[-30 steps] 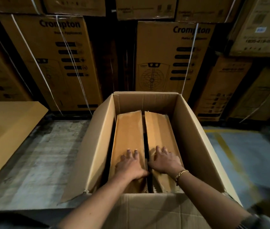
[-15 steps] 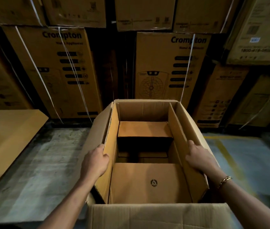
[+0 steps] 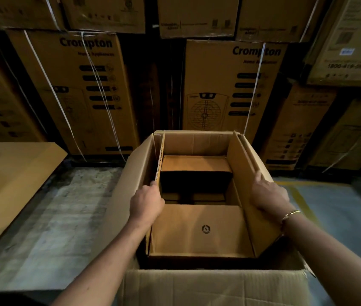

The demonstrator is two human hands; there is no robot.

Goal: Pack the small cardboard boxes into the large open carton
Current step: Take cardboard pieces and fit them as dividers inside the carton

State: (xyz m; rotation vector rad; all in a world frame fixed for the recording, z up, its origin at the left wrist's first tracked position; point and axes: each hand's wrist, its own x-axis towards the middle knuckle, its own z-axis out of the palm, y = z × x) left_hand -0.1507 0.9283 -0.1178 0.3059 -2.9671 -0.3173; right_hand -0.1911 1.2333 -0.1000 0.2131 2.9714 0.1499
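My left hand (image 3: 147,203) curls over the top edge of the left flap (image 3: 153,164), and my right hand (image 3: 269,195) grips the right flap (image 3: 241,184). Both flaps stand upright on the small cardboard box (image 3: 206,229), which sits inside the large carton (image 3: 214,288). A dark gap opens mid-box, and a narrow slot runs along the carton's near wall. Concrete floor (image 3: 53,217) lies left of the carton.

Everything is dimly lit in warm amber, deep shadow is cast inside the open box (image 3: 237,173) beyond the left hand (image 3: 146,203), and stacked boxes (image 3: 75,91) are bowed toward the edges.
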